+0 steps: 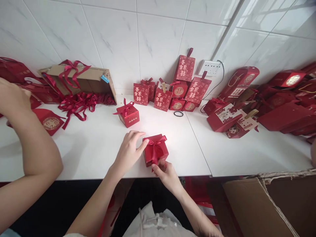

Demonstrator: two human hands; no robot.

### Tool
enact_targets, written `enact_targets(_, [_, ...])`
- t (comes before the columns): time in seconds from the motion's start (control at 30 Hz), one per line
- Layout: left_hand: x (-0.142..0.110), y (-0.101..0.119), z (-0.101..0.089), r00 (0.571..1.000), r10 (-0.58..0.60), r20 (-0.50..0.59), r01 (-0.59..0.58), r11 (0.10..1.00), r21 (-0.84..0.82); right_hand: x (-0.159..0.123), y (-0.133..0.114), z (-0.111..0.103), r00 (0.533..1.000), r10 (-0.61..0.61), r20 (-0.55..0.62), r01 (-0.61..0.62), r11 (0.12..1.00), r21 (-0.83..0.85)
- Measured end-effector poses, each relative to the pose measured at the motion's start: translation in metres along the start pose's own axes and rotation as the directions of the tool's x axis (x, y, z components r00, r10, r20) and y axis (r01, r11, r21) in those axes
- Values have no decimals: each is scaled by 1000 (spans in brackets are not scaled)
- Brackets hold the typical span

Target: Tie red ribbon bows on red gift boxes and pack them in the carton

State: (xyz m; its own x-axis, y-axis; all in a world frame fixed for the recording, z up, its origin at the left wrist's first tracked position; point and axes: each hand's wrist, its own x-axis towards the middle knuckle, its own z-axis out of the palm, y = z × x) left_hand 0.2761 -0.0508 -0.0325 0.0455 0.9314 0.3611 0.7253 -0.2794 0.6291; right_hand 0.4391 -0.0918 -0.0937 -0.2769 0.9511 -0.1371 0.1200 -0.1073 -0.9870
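Observation:
A small red gift box (148, 156) rests on the white table near its front edge, with a dark red ribbon (155, 148) tied in a bow on top. My left hand (129, 146) is at the box's left side, thumb tip against the bow's left loop, index finger stretched out apart from it. At the front of the box, my right hand (168, 172) pinches the hanging ribbon tail between thumb and fingers; some of its fingertips are hidden. Behind and to the left stands another red gift box (129, 118) with a ribbon bow.
A cardboard box (112, 82) spills red ribbons (81, 103) at the left. Another person's arm (39, 144) reaches over the table there. Red boxes (163, 100) and a black ring (178, 114) lie toward the wall. A large carton (249, 204) stands front right.

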Motion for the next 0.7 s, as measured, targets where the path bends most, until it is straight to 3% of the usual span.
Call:
enact_targets(0.13, [6,-7,10,951,-267,156,281,957,-74,-5,-6,-7,998,-69,-11,65,977,-204])
enact_targets(0.23, [2,-7,15,928,-315,199,351,919,-179,-8,-15,-37,979,-45,199,96,962,-254])
enact_targets(0.3, [0,-6,17,927,-320,196,364,895,-258,-4,-22,-68,930,60,362,55,953,-298])
enact_targets(0.33, [-1,-5,18,928,-321,190,365,883,-294,0,-25,-83,918,127,375,15,935,-353])
enact_targets(0.4, [-2,-5,21,929,-326,177,369,857,-359,13,-31,-104,956,141,257,-20,906,-423])
enact_targets(0.47, [-3,-5,25,925,-343,164,380,832,-405,30,-35,-107,997,27,78,5,922,-387])
enact_targets(0.57, [-5,-7,35,915,-384,120,395,802,-447,53,-38,-86,994,-98,-57,77,953,-292])
enact_targets(0.7, [-8,-11,47,903,-427,40,392,784,-480,66,-32,-53,976,-108,-188,61,969,-239])
